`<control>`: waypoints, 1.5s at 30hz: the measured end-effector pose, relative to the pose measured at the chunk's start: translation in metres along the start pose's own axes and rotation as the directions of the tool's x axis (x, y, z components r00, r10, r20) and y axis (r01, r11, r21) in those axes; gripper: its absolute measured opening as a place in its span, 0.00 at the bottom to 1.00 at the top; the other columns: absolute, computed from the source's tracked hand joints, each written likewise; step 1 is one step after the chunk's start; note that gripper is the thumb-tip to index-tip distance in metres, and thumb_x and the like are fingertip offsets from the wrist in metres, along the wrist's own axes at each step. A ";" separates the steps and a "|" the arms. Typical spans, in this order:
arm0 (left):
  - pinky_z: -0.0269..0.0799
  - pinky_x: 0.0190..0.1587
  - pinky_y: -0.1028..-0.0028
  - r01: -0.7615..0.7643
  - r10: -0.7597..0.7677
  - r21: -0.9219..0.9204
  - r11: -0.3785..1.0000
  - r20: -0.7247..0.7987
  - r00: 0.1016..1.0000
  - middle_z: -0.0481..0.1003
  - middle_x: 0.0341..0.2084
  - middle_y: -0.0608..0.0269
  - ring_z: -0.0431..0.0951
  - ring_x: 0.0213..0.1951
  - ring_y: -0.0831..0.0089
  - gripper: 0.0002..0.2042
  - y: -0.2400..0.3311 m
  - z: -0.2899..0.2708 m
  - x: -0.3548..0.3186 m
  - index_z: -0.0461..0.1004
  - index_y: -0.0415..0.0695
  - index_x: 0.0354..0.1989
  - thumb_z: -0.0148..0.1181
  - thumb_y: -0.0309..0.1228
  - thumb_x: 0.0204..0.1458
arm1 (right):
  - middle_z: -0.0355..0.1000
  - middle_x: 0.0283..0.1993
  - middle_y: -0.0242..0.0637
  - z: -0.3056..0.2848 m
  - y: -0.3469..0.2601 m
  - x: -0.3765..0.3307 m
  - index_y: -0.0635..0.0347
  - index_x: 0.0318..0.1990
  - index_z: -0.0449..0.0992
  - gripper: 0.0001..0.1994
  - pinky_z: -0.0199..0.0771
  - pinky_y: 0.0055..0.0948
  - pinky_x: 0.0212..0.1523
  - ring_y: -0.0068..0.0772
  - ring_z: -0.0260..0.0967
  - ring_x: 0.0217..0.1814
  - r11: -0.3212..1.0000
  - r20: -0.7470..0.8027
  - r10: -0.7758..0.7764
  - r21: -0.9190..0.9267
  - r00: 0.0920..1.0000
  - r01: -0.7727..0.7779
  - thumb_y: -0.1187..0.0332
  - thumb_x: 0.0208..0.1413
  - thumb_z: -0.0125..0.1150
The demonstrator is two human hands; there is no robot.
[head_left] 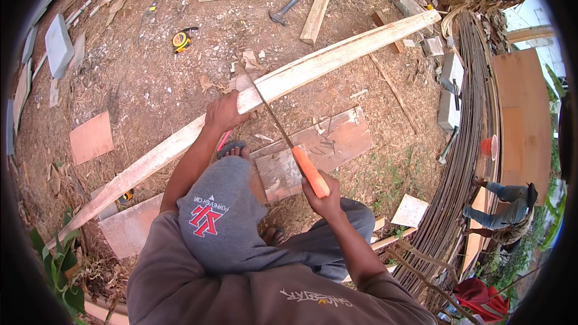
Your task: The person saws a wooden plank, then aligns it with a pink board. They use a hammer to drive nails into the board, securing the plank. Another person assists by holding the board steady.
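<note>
A long, pale wooden plank [337,60] runs slantwise across the view, from the lower left to the upper right. My left hand [224,112] grips its edge just left of the middle. In my right hand [323,195] is a handsaw [310,171], held by its orange handle. The thin blade crosses the plank a little to the right of my left hand; how deep it sits in the wood is hard to tell. My left knee, in grey cloth, is bent below the plank, and a sandalled foot shows under it.
A wide board [343,138] with nails on it lies beneath the saw. Farther off are a hammer [289,6], a yellow tape measure [180,41] and a wood offcut [318,11]. At right, another person [506,204] stands beyond a stack of thin rods [466,126].
</note>
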State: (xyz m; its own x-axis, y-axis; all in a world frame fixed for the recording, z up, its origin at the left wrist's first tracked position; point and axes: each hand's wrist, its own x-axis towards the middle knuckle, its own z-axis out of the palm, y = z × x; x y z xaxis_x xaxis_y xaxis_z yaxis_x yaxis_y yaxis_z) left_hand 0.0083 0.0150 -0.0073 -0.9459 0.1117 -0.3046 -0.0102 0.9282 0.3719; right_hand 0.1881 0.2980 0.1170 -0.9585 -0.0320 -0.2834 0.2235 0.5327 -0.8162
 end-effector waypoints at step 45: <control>0.74 0.50 0.51 -0.035 0.038 -0.069 0.997 0.047 0.998 0.80 0.42 0.40 0.81 0.46 0.44 0.38 -0.023 0.002 0.020 0.70 0.41 0.54 0.69 0.58 0.41 | 0.76 0.26 0.41 -0.026 0.003 -0.081 0.67 0.43 0.81 0.10 0.74 0.32 0.29 0.31 0.76 0.25 0.982 -0.140 -0.185 0.019 0.973 0.189 0.74 0.53 0.67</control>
State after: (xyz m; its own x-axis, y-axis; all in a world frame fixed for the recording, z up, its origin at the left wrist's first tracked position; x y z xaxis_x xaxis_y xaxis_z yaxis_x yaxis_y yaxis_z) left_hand -0.0098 -0.0030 -0.0237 -0.9293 0.1638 -0.3311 0.0006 0.8969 0.4421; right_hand 0.2620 0.3240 0.1503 -0.9985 -0.0111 -0.0542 0.0413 0.5008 -0.8645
